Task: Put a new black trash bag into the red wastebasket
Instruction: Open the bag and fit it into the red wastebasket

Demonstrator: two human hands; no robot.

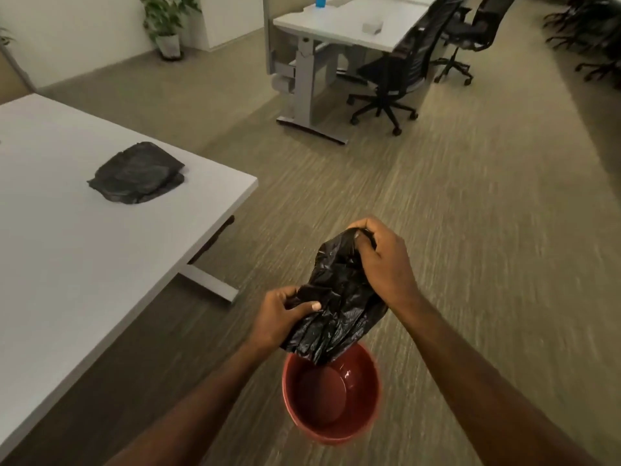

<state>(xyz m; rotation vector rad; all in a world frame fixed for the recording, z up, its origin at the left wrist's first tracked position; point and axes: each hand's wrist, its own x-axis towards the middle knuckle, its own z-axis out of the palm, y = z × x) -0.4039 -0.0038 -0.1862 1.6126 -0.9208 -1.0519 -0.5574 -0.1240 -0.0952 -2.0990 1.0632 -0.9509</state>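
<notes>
A crumpled black trash bag (339, 297) hangs between my two hands above the red wastebasket (331, 428), which stands on the carpet with nothing visible inside. My left hand (279, 317) grips the bag's lower left part, thumb on top. My right hand (386, 260) is closed on the bag's upper end, higher and farther away. The bag's lowest folds dangle just over the basket's far rim.
A white table (67, 264) stands at my left with a folded pile of black bags (137, 173) on it. Farther off are another white desk (349, 25), black office chairs (396, 75) and a potted plant (168, 25). Carpet lies all around the basket.
</notes>
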